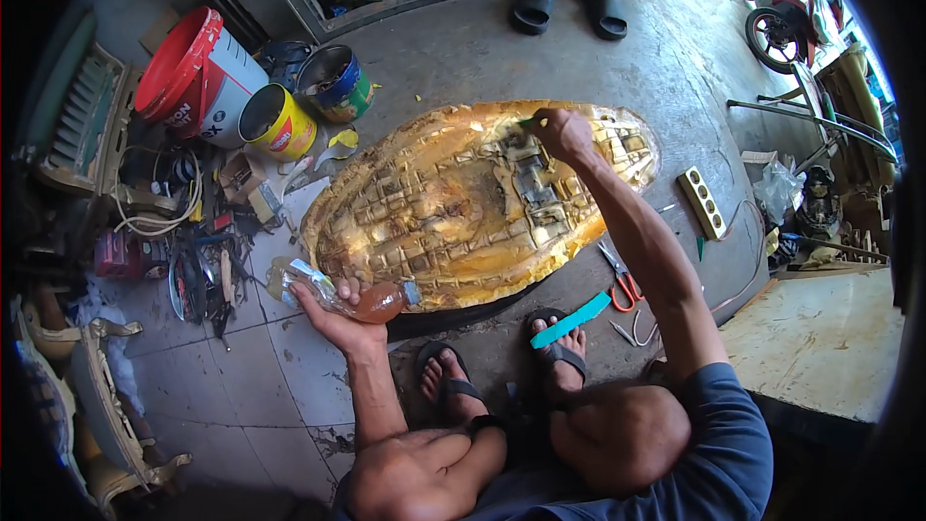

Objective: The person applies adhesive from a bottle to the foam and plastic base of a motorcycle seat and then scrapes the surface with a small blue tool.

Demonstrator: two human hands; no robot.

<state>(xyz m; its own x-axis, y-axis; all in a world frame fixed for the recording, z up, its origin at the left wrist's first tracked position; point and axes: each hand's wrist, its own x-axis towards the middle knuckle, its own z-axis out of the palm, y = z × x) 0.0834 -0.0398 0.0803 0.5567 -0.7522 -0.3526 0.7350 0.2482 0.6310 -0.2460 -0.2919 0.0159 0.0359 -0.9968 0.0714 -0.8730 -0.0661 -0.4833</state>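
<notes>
In the head view, squatting or sitting low over a ribbed, yellow-brown oval foam slab (415, 188) on the floor, just ahead of both sandalled feet (567, 359); pinching a small greenish piece (528, 123) in the right hand (567, 138), with fingers bunched together and clamped on it, at the far side of the slab beside a dark, rough patch (531, 178); not being able to tell brush from scrap, with so little showing; cradling a clear plastic bottle (386, 302) of reddish-brown liquid in the left hand (340, 316), with fingers curled around its body, and pointing the blue-tipped neck (412, 291) rightward at the near edge of the slab; not being able to tell touching from just apart there, nor a tight cap from a loose one.

For doing this well, judging by the pose: pinching close to the working end and letting the wrist stay loose; following the ribs with short, light passes, so reaching the hollows without tearing seemingly crumbly foam; tipping the neck a little upward and away from the slab, so guarding against drips; lifting the right forearm (648, 224) well clear of the orange-handled scissors (618, 274) and teal strip (571, 320).
</notes>
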